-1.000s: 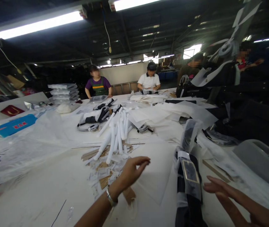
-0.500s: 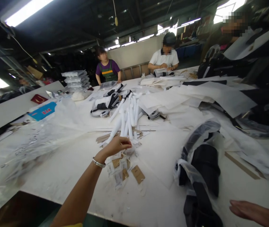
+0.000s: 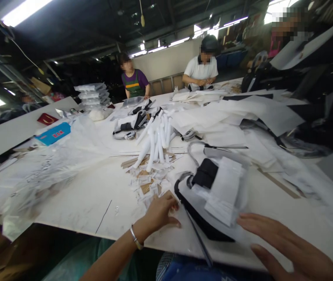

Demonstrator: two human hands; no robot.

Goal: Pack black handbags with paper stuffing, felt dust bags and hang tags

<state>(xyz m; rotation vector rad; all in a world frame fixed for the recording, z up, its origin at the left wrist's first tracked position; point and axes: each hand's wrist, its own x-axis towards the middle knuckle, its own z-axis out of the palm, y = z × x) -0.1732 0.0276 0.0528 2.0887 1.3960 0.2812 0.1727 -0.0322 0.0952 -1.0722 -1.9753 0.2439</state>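
My left hand point(image 3: 161, 212), with a silver bangle on the wrist, is at the near left edge of a black and grey strapped bag point(image 3: 205, 173). Its thumb stands apart from the bent fingers, and nothing shows between them. White sheets point(image 3: 226, 189) lie on top of the bag. On the bag's right side, my right hand point(image 3: 286, 242) is open, fingers stretched toward the sheets and thumb apart. Paper tags point(image 3: 147, 187) and small clear packets are scattered just beyond my left hand. Whether the right fingertips touch the bag, I cannot tell.
White foam-like tubes point(image 3: 156, 140) are piled mid-table, with more strapped pieces point(image 3: 132, 125) behind. Large white sheets point(image 3: 251, 109) spread to the right. Clear plastic point(image 3: 49, 171) and a blue packet point(image 3: 54, 133) lie left. Two people point(image 3: 135, 82) work at the far edge.
My left hand has come from over the tags nearer and rightward to the bag's edge. My right hand has moved in from the lower right. A bag topped with white sheets now lies between them.
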